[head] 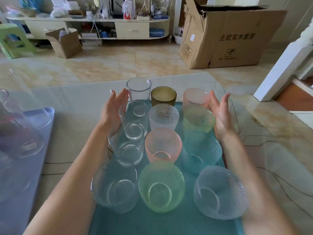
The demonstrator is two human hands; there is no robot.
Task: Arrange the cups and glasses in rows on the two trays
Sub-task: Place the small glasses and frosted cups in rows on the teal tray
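Two bare forearms are seen, no sleeves in view. Left hand (113,111) and right hand (219,111) are ungloved. Fingernails are seen kept fairly long and pale. A thin ring is made out on a right hand finger (212,107). No wristwear is worn.

Clear tumblers (133,121): smooth glossy glass. Coloured cups (163,145): frosted, pebbled texture. Teal tray (169,223): smooth, matt. Big box (233,39): torn corrugated cardboard. Floor (118,63): glossy marbled tile.
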